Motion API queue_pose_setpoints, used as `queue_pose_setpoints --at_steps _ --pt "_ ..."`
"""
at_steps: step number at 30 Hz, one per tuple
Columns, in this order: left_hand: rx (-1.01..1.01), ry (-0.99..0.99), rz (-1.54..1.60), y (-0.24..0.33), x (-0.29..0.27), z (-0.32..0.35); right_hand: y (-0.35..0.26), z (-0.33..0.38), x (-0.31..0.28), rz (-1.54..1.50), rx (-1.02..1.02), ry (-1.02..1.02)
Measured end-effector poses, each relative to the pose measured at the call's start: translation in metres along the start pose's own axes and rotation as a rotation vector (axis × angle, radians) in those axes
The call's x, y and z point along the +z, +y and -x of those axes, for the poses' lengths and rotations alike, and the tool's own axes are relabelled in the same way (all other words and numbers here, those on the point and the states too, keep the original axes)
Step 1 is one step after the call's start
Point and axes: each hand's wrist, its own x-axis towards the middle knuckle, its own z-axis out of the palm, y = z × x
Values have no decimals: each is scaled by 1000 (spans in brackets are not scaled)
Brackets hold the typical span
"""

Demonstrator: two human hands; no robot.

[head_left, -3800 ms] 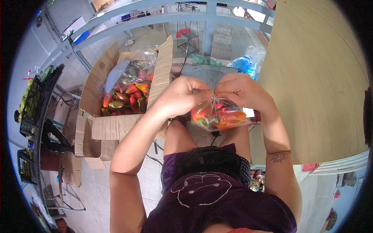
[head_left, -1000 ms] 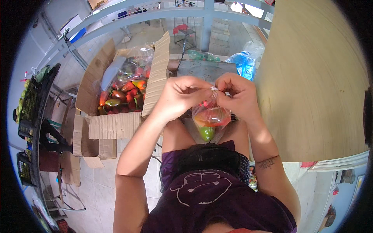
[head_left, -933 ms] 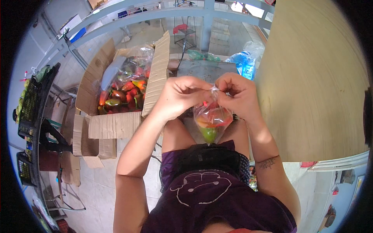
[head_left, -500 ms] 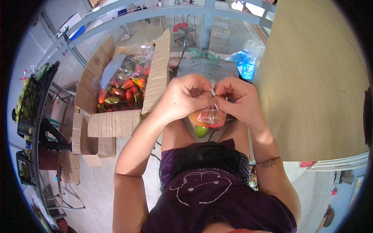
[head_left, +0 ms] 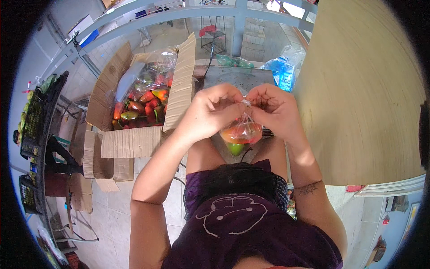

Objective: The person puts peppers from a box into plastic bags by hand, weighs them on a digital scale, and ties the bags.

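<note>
Leftmost, crates: dark plastic crates (head_left: 38,130) stacked at the far left edge, with green produce showing in the upper one.
Cardboard box: large open carton (head_left: 130,143) on the tiled floor (head_left: 112,224), flaps spread outward; it sits left of the person's arms.
Box contents: clear liner bag (head_left: 154,62) holding red, orange and green peppers (head_left: 143,101), piled loose.
Left hand: left hand (head_left: 210,112) raised in front of the body, fingers curled tight, fingertips pinching the twisted neck of the small bag; grip closed on the plastic.
Small bag: clear plastic bag (head_left: 242,132) hanging between the two hands, just below the fingertips, over the person's lap. Inside, orange-red peppers and a green one at the bottom. Neck gathered to a thin twist where the fingers meet.
Right hand: right hand (head_left: 273,107) facing the left one, touching it at the fingertips; thumb and forefinger closed on the same twisted neck. Exact finger placement on the knot too small to tell.
Scale platform: grey flat metal surface (head_left: 233,78) behind the hands, partly covered by them.
Blue bag: crumpled blue and clear plastic bag (head_left: 282,74) just right of the grey surface.
Worktop: broad pale wooden worktop (head_left: 358,98) filling the right side, its edge beside the right forearm.
</note>
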Motion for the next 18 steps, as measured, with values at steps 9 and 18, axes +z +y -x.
queue_pose_setpoints --at_steps 9,18 --pt "58 -39 48 -12 6 6 4 4 6 227 -71 131" --pt "51 43 174 -21 13 16 -6 8 -6 558 -285 -54"
